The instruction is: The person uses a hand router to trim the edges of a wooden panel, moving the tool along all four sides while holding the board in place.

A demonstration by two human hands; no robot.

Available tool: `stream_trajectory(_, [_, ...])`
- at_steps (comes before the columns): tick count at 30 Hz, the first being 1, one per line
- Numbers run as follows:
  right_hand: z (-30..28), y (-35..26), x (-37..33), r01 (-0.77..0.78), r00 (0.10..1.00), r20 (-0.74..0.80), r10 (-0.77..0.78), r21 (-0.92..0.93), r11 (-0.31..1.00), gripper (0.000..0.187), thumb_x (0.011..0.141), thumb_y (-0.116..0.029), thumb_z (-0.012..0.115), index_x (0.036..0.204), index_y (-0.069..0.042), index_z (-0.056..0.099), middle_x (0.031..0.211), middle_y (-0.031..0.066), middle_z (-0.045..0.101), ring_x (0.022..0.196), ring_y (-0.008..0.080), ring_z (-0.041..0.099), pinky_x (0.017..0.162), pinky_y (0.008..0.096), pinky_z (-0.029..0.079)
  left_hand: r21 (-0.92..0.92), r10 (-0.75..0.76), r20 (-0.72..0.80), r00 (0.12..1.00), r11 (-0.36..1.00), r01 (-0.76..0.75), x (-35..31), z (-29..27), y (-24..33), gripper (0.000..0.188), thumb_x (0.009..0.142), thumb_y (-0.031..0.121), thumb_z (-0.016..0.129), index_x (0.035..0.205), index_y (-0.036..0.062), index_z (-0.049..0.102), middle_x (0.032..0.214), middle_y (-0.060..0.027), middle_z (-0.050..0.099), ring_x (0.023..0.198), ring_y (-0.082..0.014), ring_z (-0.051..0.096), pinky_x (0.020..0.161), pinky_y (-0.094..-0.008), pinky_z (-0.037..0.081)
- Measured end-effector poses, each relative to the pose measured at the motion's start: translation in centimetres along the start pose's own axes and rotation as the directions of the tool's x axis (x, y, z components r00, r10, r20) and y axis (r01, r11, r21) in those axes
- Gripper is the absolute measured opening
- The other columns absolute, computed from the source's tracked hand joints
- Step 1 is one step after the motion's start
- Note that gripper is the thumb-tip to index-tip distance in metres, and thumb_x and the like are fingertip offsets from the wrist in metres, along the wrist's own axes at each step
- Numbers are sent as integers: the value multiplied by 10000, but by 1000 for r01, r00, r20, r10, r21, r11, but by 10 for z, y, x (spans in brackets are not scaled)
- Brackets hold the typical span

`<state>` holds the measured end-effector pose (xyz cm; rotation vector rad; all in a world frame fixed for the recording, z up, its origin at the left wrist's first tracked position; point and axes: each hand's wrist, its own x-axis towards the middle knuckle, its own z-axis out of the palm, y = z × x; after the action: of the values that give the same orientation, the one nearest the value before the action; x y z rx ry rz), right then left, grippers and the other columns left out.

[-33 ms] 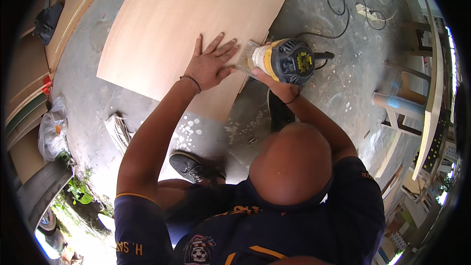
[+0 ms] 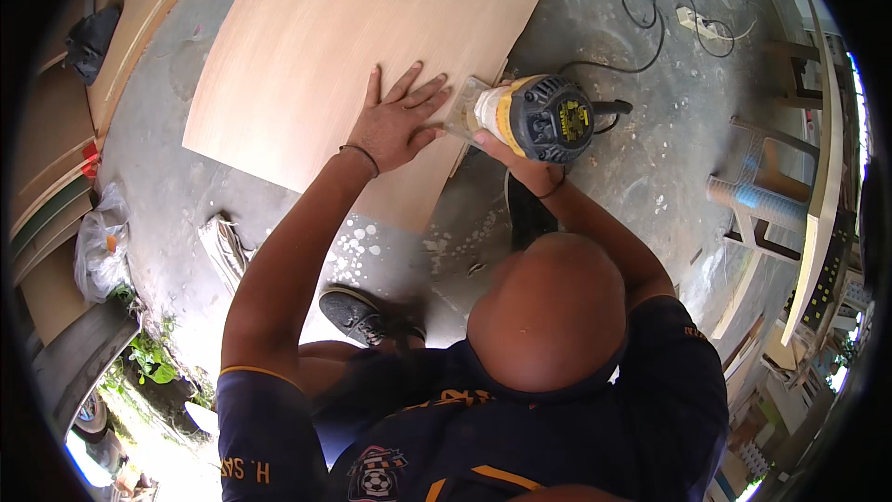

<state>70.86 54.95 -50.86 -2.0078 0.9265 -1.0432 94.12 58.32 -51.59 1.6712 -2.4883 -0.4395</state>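
Note:
A large pale wood-grain panel (image 2: 353, 28) fills the upper middle of the view. My left hand (image 2: 398, 125) lies flat on it near the right edge, fingers spread. Just right of that hand, a black and yellow trim router (image 2: 553, 121) with a clear base plate straddles the panel's right edge. The body of the router leans out to the right, and my right hand (image 2: 516, 160) is wrapped round its lower part. Its bit is hidden from view.
From the router a black cord (image 2: 662, 28) loops across the concrete floor to a white power strip (image 2: 697, 22). A stool-like frame (image 2: 757, 186) and a long board (image 2: 818, 186) stand at right. Sheets of board (image 2: 56, 195) and a plastic bag (image 2: 102, 246) line the left.
The trim router and my right hand have shifted very slightly left and nearer along the panel's edge. My left hand stays in place.

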Motion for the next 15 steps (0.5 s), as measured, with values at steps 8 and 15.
stream_trajectory(8, [-4, 23, 18, 128, 992, 35, -123, -264, 956, 479, 754, -325, 799, 1137, -90, 633, 1084, 72, 666, 1029, 218, 618, 959, 387, 453, 24, -28, 12, 1000, 999, 28, 28, 1, 9, 483, 932, 378, 529, 1384, 212, 488, 1521, 97, 336, 1462, -207, 159, 1144, -628, 63])
stream_trajectory(15, [-10, 62, 36, 190, 977, -74, -201, -142, 971, 493, 657, -220, 856, 1059, -42, 631, 979, 81, 690, 864, 233, 680, 776, 333, 538, 50, -45, 13, 999, 998, 45, 61, 0, 9, 501, 917, 353, 562, 1387, 198, 483, 1517, 93, 341, 1455, -211, 187, 1147, -616, 80])
